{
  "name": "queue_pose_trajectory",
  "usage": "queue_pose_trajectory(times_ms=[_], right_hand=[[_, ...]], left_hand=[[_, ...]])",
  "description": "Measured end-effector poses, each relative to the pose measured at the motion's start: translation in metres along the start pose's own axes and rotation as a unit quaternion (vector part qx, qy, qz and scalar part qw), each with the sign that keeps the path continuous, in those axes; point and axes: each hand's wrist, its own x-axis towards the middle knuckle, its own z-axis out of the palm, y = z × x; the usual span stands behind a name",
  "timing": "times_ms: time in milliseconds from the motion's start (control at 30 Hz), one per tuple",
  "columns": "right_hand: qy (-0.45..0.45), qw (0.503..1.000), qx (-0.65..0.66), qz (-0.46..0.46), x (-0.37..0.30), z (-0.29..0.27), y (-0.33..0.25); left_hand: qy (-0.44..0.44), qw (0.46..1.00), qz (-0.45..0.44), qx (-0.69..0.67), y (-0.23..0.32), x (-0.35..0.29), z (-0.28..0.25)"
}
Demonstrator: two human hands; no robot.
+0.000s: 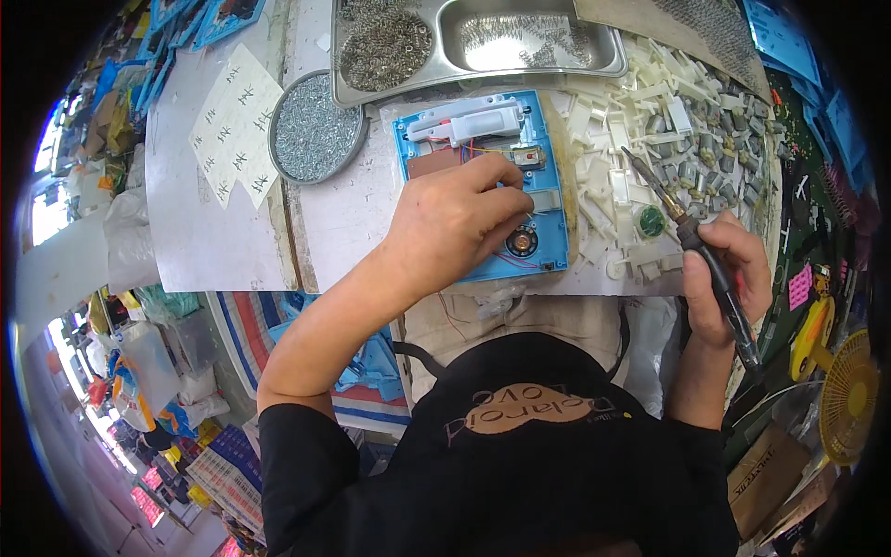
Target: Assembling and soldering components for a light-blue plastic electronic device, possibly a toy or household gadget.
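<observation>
My left hand [459,218] reaches over an open light blue plastic casing [555,243], its fingertips pinched together at the casing's right half. What they pinch, if anything, is hidden by the fingers. A round speaker [522,242] sits in the casing just below the fingertips. Farther up inside lie a white plastic mechanism [483,123], a brown board [432,164] and thin coloured wires. My right hand [735,278] is wrapped round the black handle of a soldering iron [691,234]. Its metal tip points up and left, over loose white parts, apart from the casing.
White plastic parts [599,200] and small metal motors [719,153] are heaped right of the casing, with a green coil [652,221] among them. Screws fill a round tray [275,139]; springs lie in a metal tray [617,58]. A yellow fan [849,399] stands at right.
</observation>
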Motion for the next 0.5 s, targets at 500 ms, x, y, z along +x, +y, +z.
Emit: queue_pose_trajectory(times_ms=[500], right_hand=[[-0.137, 0.98, 0.139, 0.05, 0.019, 0.014, -0.006]], left_hand=[[-0.012, 0.996, -0.037, -0.078, -0.005, -0.011, 0.001]])
